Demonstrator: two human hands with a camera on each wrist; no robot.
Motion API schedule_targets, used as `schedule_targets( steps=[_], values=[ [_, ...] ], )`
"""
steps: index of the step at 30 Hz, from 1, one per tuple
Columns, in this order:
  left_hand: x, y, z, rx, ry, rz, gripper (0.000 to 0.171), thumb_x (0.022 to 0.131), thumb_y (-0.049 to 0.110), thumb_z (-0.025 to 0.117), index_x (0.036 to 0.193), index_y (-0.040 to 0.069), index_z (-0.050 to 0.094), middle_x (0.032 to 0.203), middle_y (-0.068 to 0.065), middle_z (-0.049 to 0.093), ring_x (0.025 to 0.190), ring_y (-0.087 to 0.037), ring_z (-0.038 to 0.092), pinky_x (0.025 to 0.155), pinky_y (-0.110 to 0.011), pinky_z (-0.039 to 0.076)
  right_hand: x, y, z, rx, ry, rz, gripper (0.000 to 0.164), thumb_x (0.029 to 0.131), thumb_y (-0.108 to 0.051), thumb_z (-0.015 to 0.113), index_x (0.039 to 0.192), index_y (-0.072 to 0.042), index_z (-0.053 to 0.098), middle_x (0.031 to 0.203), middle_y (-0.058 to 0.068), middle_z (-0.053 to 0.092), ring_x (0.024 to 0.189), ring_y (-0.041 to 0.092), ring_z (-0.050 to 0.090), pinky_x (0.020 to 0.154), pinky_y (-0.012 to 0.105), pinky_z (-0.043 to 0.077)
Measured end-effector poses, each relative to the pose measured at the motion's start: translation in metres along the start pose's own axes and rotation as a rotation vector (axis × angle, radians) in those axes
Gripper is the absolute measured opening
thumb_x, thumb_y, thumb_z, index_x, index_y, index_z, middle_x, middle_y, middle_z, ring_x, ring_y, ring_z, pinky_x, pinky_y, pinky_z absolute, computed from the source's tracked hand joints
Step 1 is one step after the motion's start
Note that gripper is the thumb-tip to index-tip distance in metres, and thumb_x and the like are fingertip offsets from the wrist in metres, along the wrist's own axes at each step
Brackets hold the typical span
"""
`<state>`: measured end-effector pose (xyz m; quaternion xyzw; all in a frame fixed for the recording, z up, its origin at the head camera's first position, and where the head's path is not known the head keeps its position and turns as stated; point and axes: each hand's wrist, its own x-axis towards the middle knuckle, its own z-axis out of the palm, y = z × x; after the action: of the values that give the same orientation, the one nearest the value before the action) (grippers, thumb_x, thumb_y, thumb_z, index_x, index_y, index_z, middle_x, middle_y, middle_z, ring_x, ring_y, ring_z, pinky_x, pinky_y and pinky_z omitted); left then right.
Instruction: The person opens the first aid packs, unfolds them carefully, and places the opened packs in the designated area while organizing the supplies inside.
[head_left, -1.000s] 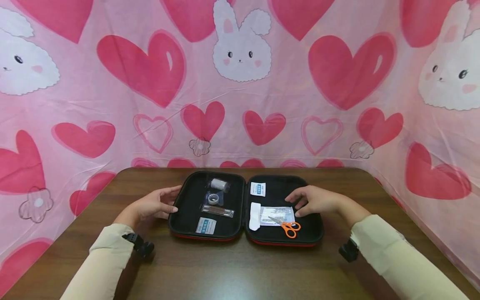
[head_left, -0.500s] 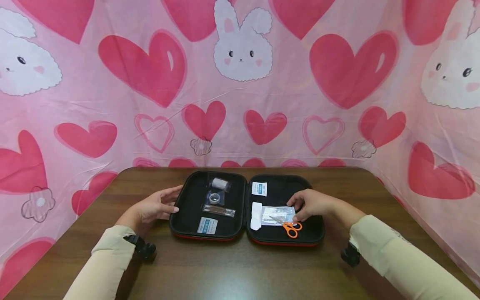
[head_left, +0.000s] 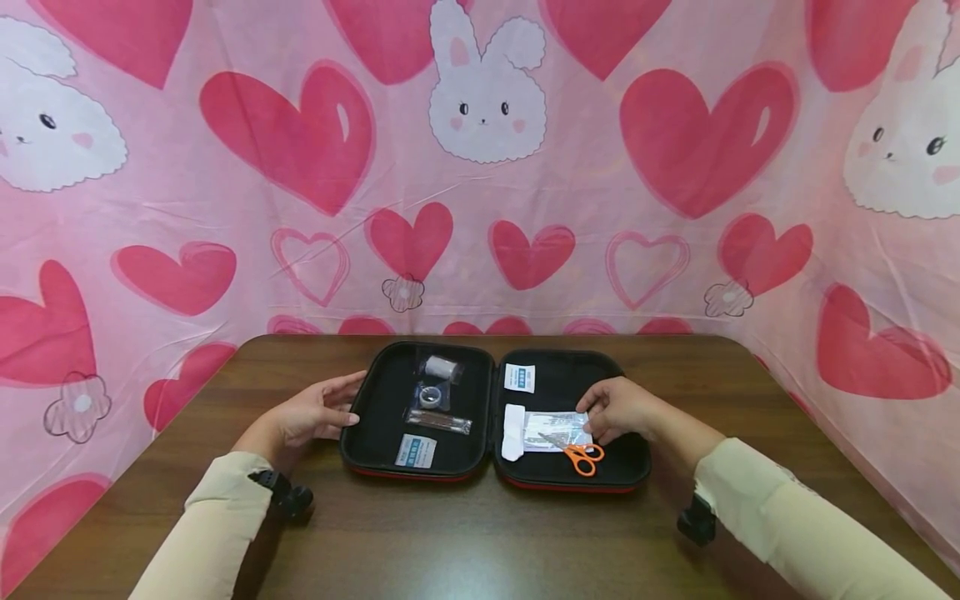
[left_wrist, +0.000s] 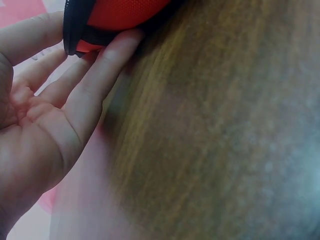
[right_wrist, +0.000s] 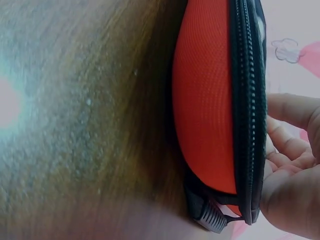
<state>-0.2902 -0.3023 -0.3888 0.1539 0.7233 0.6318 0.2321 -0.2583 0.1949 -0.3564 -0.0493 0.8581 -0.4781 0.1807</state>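
Note:
A zip case [head_left: 375, 442], black inside and red outside, lies spread open on the table. My left hand [head_left: 318, 410] grips its left edge, thumb on the rim; in the left wrist view the fingers [left_wrist: 107, 62] reach under the red shell [left_wrist: 127, 15]. Over the right half, my right hand [head_left: 618, 408] pinches the right end of a white printed packet [head_left: 543, 427] between thumb and fingers. Orange-handled scissors [head_left: 585, 458] lie across that packet. In the right wrist view the fingertips are hidden behind the case's zipped rim [right_wrist: 248, 110].
In the left half lie a wrapped white roll [head_left: 442, 367], a tape roll [head_left: 430, 397], a clear packet of brown sticks [head_left: 440, 421] and a blue-and-white sachet [head_left: 416, 451]. The right half holds another sachet [head_left: 520, 378] and a white folded strip [head_left: 513, 432]. A patterned cloth [head_left: 480, 192] hangs behind the table [head_left: 480, 533].
My right hand has come down and left onto the white packet's right end, and its fingers have closed together there. The left hand stays on the case's edge.

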Motion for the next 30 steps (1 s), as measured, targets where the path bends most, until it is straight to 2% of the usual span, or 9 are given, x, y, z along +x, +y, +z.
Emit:
schedule_targets(
  steps=[4,9,15,18,22,26,30],
  values=[
    [0.0,-0.001,0.0,0.001,-0.003,0.002,0.086,0.09,-0.001,0.064,0.156,0.004,0.009,0.153,-0.034,0.017,0.114,-0.03,0.06,0.088,-0.052,0.051,-0.002,0.002,-0.001,0.05,0.034,-0.009,0.033,0.078,0.012,0.071,0.109,0.011,0.059,0.079,0.011,0.058,0.065,0.018,0.061,0.062,0.037,0.059],
    [0.0,0.001,0.001,0.009,-0.009,0.002,0.085,0.091,-0.001,0.063,0.156,0.004,0.009,0.153,-0.034,0.018,0.115,-0.031,0.059,0.089,-0.052,0.051,-0.005,0.004,-0.012,0.125,0.062,-0.031,0.033,0.081,0.013,0.062,0.112,0.013,0.05,0.084,0.014,0.057,0.067,0.02,0.063,0.062,0.041,0.059],
    [0.0,0.003,0.001,0.015,-0.008,-0.005,0.085,0.091,-0.001,0.063,0.156,0.004,0.009,0.153,-0.033,0.019,0.116,-0.031,0.058,0.09,-0.052,0.051,-0.008,0.003,-0.032,0.111,0.053,-0.068,0.038,0.083,0.01,0.055,0.119,0.016,0.047,0.089,0.015,0.055,0.072,0.021,0.062,0.062,0.037,0.059],
    [0.0,0.003,0.002,0.013,-0.008,-0.006,0.085,0.091,-0.002,0.063,0.156,0.004,0.009,0.153,-0.033,0.019,0.115,-0.032,0.059,0.089,-0.052,0.051,-0.008,0.003,-0.039,0.077,0.032,-0.062,0.037,0.085,0.006,0.057,0.121,0.014,0.054,0.093,0.015,0.06,0.075,0.021,0.062,0.064,0.034,0.058],
    [0.0,0.004,0.002,0.014,-0.009,-0.006,0.085,0.091,-0.002,0.063,0.156,0.004,0.009,0.153,-0.033,0.019,0.115,-0.032,0.059,0.089,-0.051,0.051,-0.007,0.005,-0.042,0.045,0.006,-0.068,0.032,0.086,0.003,0.061,0.115,0.014,0.061,0.098,0.015,0.067,0.077,0.02,0.063,0.067,0.032,0.058],
    [-0.001,0.004,0.002,0.017,-0.007,-0.001,0.084,0.091,-0.002,0.063,0.156,0.003,0.009,0.153,-0.033,0.019,0.114,-0.032,0.06,0.088,-0.051,0.052,-0.004,0.007,-0.039,0.028,0.019,-0.089,0.033,0.083,0.004,0.069,0.113,0.015,0.062,0.094,0.014,0.065,0.074,0.019,0.063,0.064,0.031,0.058],
    [-0.001,0.004,0.002,0.015,-0.009,0.0,0.084,0.09,-0.002,0.062,0.156,0.003,0.009,0.153,-0.034,0.019,0.114,-0.032,0.06,0.088,-0.051,0.052,-0.002,0.011,-0.039,0.027,0.046,-0.095,0.037,0.081,0.007,0.07,0.116,0.015,0.06,0.093,0.014,0.06,0.073,0.019,0.061,0.061,0.033,0.058]
  ],
)
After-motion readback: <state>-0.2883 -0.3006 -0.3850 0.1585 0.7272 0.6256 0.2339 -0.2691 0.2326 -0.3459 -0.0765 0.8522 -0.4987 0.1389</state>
